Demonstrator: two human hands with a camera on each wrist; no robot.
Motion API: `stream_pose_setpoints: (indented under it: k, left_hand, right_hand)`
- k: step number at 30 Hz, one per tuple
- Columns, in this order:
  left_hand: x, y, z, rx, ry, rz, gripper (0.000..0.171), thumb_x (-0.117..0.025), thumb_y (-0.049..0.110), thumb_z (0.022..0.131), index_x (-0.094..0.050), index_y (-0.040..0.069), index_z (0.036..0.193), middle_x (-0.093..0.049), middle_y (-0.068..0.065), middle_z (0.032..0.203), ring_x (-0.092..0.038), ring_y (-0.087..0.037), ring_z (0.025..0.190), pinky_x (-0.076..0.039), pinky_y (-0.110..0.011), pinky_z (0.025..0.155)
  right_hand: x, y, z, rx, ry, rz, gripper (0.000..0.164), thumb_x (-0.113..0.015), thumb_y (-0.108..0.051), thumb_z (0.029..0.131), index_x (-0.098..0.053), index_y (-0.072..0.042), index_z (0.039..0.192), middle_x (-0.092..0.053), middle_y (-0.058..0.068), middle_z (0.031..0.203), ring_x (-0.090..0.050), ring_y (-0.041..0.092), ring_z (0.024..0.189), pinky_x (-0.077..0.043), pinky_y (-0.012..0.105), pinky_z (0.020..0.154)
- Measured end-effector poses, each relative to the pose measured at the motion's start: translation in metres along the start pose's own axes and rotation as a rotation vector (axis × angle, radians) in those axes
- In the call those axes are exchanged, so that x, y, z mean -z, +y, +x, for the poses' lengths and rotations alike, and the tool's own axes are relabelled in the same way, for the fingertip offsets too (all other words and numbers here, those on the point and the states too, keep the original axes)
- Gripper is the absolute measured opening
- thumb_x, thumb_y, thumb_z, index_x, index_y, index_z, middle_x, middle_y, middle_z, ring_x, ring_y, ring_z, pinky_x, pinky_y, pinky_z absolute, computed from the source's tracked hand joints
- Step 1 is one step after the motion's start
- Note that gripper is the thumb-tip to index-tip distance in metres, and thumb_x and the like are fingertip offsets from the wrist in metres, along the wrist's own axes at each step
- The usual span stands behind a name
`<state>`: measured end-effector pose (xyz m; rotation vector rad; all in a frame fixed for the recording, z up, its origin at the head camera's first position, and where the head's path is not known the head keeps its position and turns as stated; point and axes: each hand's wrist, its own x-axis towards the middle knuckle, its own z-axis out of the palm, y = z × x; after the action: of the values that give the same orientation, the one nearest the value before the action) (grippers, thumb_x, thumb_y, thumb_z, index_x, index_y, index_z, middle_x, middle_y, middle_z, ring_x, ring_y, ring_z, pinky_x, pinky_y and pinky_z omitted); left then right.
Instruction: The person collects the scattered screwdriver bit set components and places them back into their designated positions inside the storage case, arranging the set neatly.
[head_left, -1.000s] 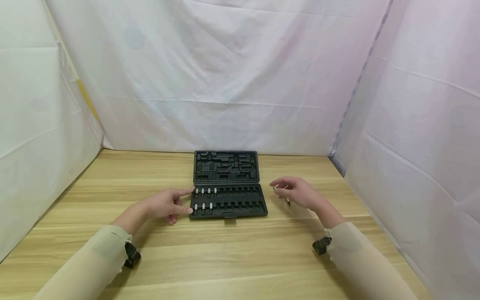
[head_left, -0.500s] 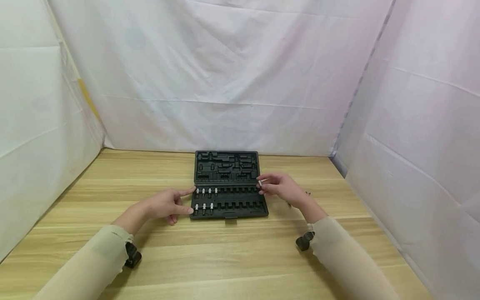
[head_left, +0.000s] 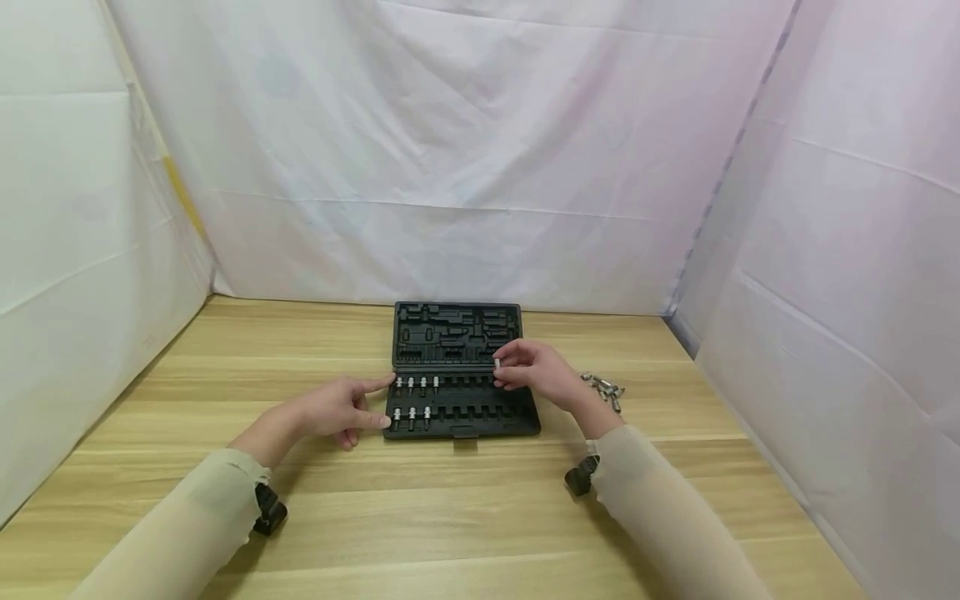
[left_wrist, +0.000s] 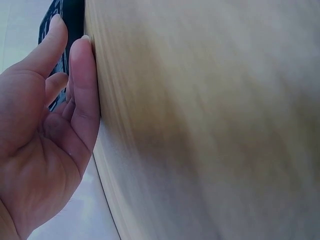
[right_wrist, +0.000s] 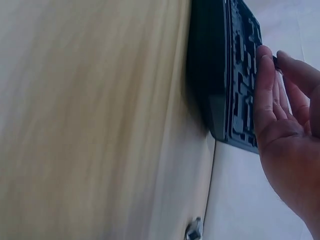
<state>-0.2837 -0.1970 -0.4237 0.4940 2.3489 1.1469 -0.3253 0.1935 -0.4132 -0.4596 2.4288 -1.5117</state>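
A black socket case [head_left: 450, 399] lies open on the table, its lid [head_left: 435, 340] folded back. Several silver bit sockets [head_left: 410, 384] fill slots at the left of both rows. My left hand [head_left: 330, 412] touches the case's left edge, index finger at the upper part and thumb [head_left: 375, 421] near the front corner. Between thumb and fingertips my right hand [head_left: 538, 373] pinches one bit socket [head_left: 497, 363] above the right part of the upper row. In the right wrist view only the dark end of that bit socket [right_wrist: 276, 62] shows.
Several loose bit sockets [head_left: 604, 388] lie in a small pile on the wooden table [head_left: 450, 517], right of the case and beside the right forearm. A latch [head_left: 466, 435] juts from the case's front edge. White cloth [head_left: 450, 167] hangs behind and at both sides.
My right hand has moved left from beside the pile to over the case, carrying the bit socket. The loose pile has come into view behind it. My left hand stays at the case's edge.
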Motion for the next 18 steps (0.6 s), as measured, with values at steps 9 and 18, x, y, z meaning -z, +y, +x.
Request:
stream_pose_setpoints:
  k: [9, 18]
  left_hand:
    - [0.0, 0.002, 0.0, 0.003, -0.004, -0.004, 0.093, -0.083, 0.028, 0.1, -0.029, 0.016, 0.175, -0.056, -0.009, 0.084, -0.064, -0.019, 0.064, -0.067, -0.036, 0.061]
    - [0.001, 0.002, 0.0, 0.005, -0.005, -0.002, 0.093, -0.083, 0.028, 0.1, -0.029, 0.016, 0.174, -0.056, -0.009, 0.084, -0.064, -0.02, 0.065, -0.068, -0.037, 0.062]
  right_hand:
    - [-0.013, -0.005, 0.013, -0.002, -0.022, 0.039, 0.034, -0.071, -0.014, 0.109, -0.067, -0.001, 0.14, -0.076, 0.018, 0.122, -0.079, 0.022, 0.105, -0.069, 0.041, 0.095]
    - [-0.023, -0.011, 0.025, -0.019, -0.004, -0.094, 0.031, -0.079, -0.027, 0.104, -0.076, -0.012, 0.131, -0.08, 0.006, 0.118, -0.076, 0.019, 0.103, -0.066, 0.038, 0.086]
